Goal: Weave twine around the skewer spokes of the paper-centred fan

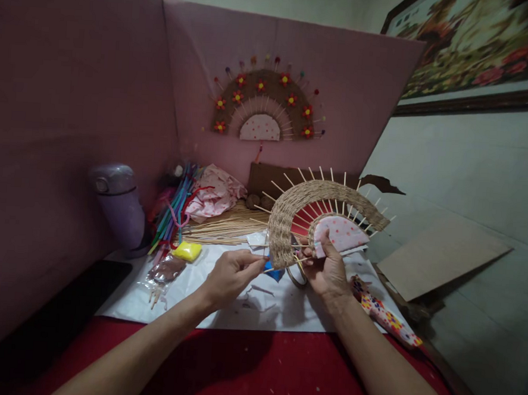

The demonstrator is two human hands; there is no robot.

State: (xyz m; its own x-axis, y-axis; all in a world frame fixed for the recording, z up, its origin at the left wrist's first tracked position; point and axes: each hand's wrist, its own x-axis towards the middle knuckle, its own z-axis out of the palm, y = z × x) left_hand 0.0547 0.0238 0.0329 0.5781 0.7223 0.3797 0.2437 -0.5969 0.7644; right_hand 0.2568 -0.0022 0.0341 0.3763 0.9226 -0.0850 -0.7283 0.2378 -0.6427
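A half-finished fan [307, 215] sits at the centre of the frame, held up above the white paper [257, 304] — a half-circle of thin sticks spreading out from a pink dotted centre piece, with a wide band of brown twine woven through them and the bare stick tips poking past the band. Red shows between the twine and the pink centre.

The right hand [326, 267] grips the fan from below, fingers closed around the lower edge of the pink centre, thumb on its front. The left hand [232, 273] is just left of the fan's lower left corner, fingertips pinched together on a thin strand or stick end at the edge of the weave; which of the two it is cannot be told.

In the upper middle of the frame a finished fan [264, 108] with red flowers hangs on the pink board [343, 77]. Loose sticks [226, 225] lie at centre left.
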